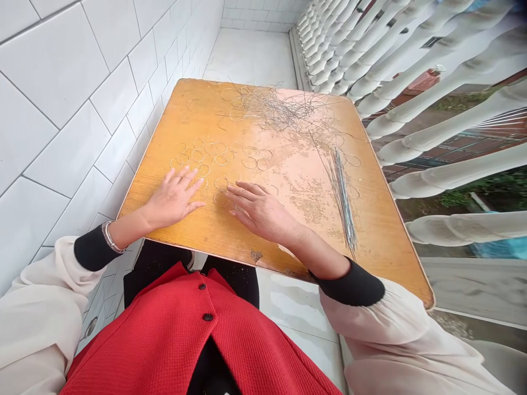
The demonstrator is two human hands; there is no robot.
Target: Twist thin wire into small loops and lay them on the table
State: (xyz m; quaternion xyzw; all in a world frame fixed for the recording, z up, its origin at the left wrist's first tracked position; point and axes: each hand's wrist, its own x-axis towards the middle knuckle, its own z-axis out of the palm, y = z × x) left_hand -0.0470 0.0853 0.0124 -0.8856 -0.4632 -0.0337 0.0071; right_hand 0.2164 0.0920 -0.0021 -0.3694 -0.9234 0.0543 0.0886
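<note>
Several thin wire rings [221,159] lie loose on the worn orange tabletop [156,184], spread out just beyond my hands. My left hand [175,197] is palm down with its fingers spread, the fingertips at the near edge of the rings. Beside it, my right hand [261,211] reaches in from the right, palm down and fingers stretched to the left, over or touching a few rings partly hidden beneath it. Neither hand grips anything that I can see. Right of my right hand lies a bundle of straight wires [343,200].
A tangled heap of wire [288,107] covers the table's far side. A white tiled wall [82,109] runs along the left. White balusters [448,178] line the right. Bare patches mark the tabletop where its surface has peeled.
</note>
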